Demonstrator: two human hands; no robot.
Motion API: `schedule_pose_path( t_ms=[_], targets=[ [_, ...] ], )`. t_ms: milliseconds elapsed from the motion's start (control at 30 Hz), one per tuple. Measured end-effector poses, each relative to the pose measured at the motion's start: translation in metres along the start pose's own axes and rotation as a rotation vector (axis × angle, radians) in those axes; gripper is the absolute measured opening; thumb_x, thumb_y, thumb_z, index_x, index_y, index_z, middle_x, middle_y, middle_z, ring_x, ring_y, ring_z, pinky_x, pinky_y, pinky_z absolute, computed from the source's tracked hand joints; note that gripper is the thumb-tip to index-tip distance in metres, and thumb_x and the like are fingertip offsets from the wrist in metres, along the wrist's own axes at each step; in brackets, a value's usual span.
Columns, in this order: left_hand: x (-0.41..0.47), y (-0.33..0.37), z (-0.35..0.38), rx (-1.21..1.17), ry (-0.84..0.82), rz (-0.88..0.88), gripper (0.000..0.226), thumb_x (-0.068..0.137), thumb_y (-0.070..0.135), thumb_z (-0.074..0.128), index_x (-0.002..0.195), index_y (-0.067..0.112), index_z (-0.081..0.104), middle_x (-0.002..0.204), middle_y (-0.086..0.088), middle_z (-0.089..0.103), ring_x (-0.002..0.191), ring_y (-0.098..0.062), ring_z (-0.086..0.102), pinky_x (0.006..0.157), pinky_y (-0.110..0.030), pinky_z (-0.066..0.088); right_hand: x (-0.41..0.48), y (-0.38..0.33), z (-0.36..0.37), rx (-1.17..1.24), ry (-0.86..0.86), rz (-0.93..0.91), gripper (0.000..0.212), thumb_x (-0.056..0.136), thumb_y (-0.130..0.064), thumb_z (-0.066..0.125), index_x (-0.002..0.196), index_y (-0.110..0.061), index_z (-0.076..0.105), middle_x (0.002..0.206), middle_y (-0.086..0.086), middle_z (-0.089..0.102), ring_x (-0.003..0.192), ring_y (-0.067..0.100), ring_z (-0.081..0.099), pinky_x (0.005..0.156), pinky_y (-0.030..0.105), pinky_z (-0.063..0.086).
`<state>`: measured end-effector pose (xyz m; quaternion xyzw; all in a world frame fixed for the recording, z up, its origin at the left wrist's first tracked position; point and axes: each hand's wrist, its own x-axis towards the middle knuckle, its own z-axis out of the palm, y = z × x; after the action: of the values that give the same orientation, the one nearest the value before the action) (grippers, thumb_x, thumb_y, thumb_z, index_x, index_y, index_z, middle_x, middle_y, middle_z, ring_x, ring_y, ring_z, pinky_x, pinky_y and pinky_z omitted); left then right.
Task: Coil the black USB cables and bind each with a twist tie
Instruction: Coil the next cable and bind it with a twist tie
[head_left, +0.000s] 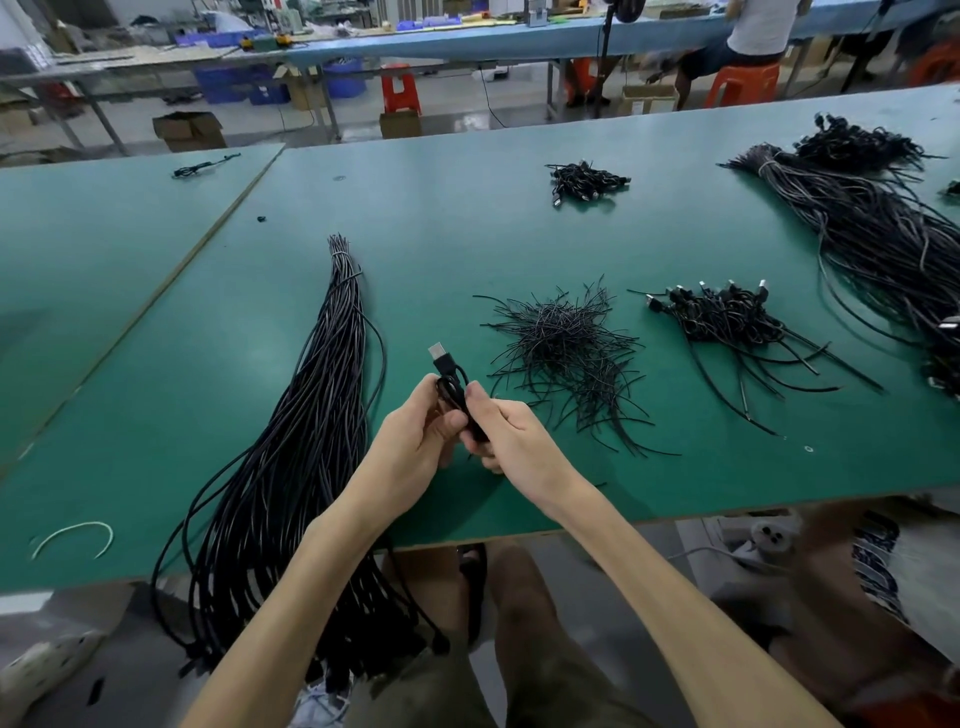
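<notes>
Two bare forearms reach out from the near edge over a long green-topped work table (467, 234), and the hands meet just above its surface, near the front and a little left of centre. Between them is a small coiled black USB cable (453, 388), held upright with its silver-tipped plug (438, 352) pointing up and away. Curled around the coil from the left side, the left hand (415, 431) grips it with thumb and fingers. From the right, the right hand (514, 441) closes its fingers around the lower part of the same coil. Whether a twist tie is already on it cannot be made out. To the left of the hands lies a thick bundle of long loose black cables (311, 441), running from the middle of the table to the near edge and hanging over it. Just right of the hands sits a tangled pile of thin black twist ties (566, 353). Further right is a heap of coiled black cables with silver plugs (722, 317), and a smaller such heap (587, 182) lies at the far side. A large sheaf of dark cables (872, 234) fills the far right corner. Near the front left lies a curved white wire (72, 538). Beyond the table, a person sits on an orange stool (743, 83) at another bench.
</notes>
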<state>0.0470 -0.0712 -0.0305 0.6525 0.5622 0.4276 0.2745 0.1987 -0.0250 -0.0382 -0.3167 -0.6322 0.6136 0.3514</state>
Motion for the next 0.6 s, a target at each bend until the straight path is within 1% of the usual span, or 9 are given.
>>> schedule_pose_path(
  t_ms=[67,167,233,300,333,367,467,533,600],
  targets=[
    [0.0006,-0.0016,0.0001,0.001,0.010,0.006,0.015,0.105,0.027,0.050,0.099,0.013,0.052,0.077,0.004,0.066,0.063,-0.027,0.056,0.061,-0.036,0.047,-0.0011,-0.0020,-0.0012,-0.010,-0.003,-0.014,0.048,0.111,-0.041,0.042,0.071,-0.018,0.056,0.061,-0.012,0.051,0.048,0.001,0.037,0.047,0.014,0.029],
    [0.0013,-0.0013,-0.0010,-0.005,0.022,0.016,0.015,0.102,0.032,0.051,0.097,0.018,0.056,0.077,0.010,0.065,0.063,-0.017,0.056,0.061,-0.025,0.046,-0.0026,-0.0047,-0.0034,-0.008,-0.009,-0.022,0.043,0.111,-0.035,0.045,0.074,-0.016,0.056,0.061,-0.014,0.049,0.049,0.001,0.035,0.047,0.015,0.029],
    [0.0008,-0.0010,-0.0015,-0.001,0.010,0.022,0.020,0.102,0.033,0.050,0.097,0.015,0.057,0.074,0.002,0.064,0.061,-0.019,0.057,0.060,-0.027,0.045,-0.0033,-0.0059,-0.0039,0.001,-0.010,-0.018,0.042,0.111,-0.033,0.046,0.074,-0.015,0.056,0.062,-0.013,0.049,0.050,0.002,0.035,0.047,0.016,0.029],
    [0.0001,-0.0011,-0.0018,0.004,-0.007,0.029,0.025,0.104,0.035,0.048,0.095,0.013,0.057,0.069,-0.008,0.061,0.058,-0.026,0.055,0.057,-0.034,0.043,-0.0034,-0.0062,-0.0036,0.011,-0.010,-0.016,0.042,0.111,-0.031,0.045,0.073,-0.016,0.055,0.061,-0.013,0.049,0.049,0.001,0.035,0.047,0.015,0.029],
    [-0.0002,-0.0010,-0.0017,0.007,-0.015,0.031,0.026,0.104,0.036,0.047,0.093,0.014,0.057,0.066,-0.010,0.059,0.055,-0.025,0.053,0.056,-0.035,0.042,-0.0034,-0.0064,-0.0034,0.012,-0.007,-0.016,0.042,0.111,-0.031,0.045,0.073,-0.016,0.055,0.061,-0.014,0.049,0.049,0.001,0.035,0.047,0.015,0.029],
    [-0.0003,-0.0008,-0.0014,0.012,-0.022,0.032,0.028,0.104,0.036,0.046,0.091,0.013,0.056,0.064,-0.010,0.058,0.052,-0.020,0.051,0.054,-0.033,0.041,-0.0035,-0.0064,-0.0036,0.010,-0.004,-0.016,0.043,0.112,-0.031,0.044,0.072,-0.016,0.054,0.060,-0.014,0.048,0.048,0.001,0.034,0.047,0.015,0.028],
    [-0.0007,-0.0005,-0.0018,0.013,-0.021,0.037,0.030,0.103,0.033,0.048,0.086,0.011,0.058,0.059,0.004,0.053,0.050,-0.008,0.044,0.049,-0.022,0.036,-0.0036,-0.0059,-0.0044,0.005,-0.009,-0.022,0.044,0.112,-0.033,0.043,0.072,-0.015,0.053,0.057,-0.015,0.046,0.048,0.002,0.032,0.046,0.016,0.027],
    [-0.0010,-0.0001,-0.0027,-0.004,-0.016,0.034,0.028,0.103,0.031,0.050,0.085,0.011,0.060,0.058,0.010,0.052,0.050,-0.005,0.041,0.049,-0.020,0.034,-0.0033,-0.0053,-0.0041,-0.012,-0.011,-0.024,0.045,0.112,-0.035,0.043,0.072,-0.015,0.053,0.055,-0.016,0.045,0.048,0.002,0.031,0.046,0.016,0.026],
    [-0.0019,0.0017,-0.0032,-0.019,-0.008,0.034,0.028,0.102,0.030,0.050,0.086,0.010,0.061,0.058,0.012,0.052,0.050,-0.005,0.041,0.050,-0.020,0.034,-0.0026,-0.0039,-0.0031,-0.020,-0.002,-0.022,0.046,0.111,-0.037,0.043,0.072,-0.015,0.052,0.056,-0.015,0.045,0.048,0.002,0.031,0.046,0.015,0.027]
  ],
)
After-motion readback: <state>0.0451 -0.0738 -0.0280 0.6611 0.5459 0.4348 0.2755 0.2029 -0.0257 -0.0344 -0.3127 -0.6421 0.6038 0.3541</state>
